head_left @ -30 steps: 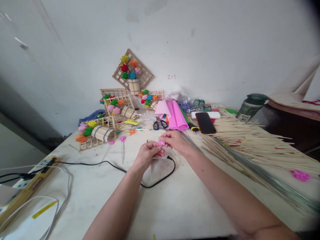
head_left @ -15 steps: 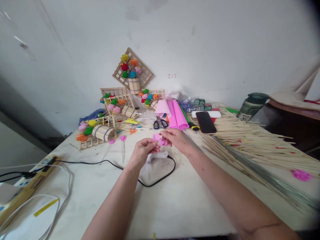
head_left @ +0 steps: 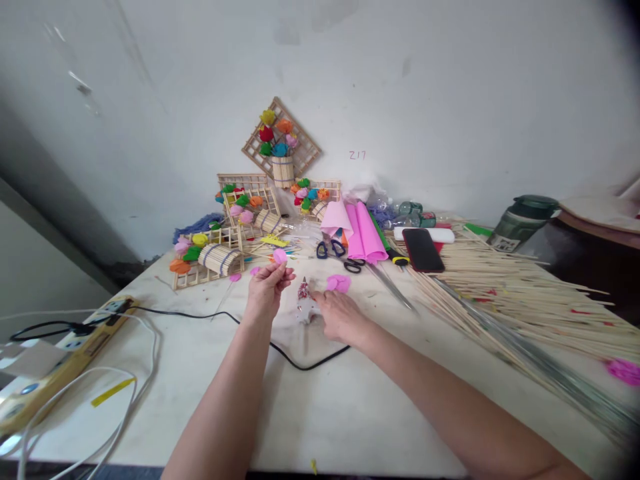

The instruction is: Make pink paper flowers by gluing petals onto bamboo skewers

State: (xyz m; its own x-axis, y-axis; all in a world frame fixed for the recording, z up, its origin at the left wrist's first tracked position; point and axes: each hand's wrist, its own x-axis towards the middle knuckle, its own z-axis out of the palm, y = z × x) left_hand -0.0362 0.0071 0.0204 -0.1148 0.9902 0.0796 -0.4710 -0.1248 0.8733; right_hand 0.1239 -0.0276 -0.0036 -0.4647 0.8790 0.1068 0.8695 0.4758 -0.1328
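**Pink piece pinched, finished flowers set behind**

In the head view, a small pink paper piece is held above the table, clamped between the thumb and fingers of the left hand. Whether a wire is fixed beneath it cannot be told. The glue gun is apparently touched by the right hand, forefinger extended along its side; whether a full grip is taken cannot be told.

Several flower panels are propped or laid at the back, their flowers and stick pots seemingly complete. The pink work is judged to be partway: a pink disc is seen with a thin wire, while loose pink pieces are left lying unattached beyond the right hand. Larger pink paper is left near the scissors.
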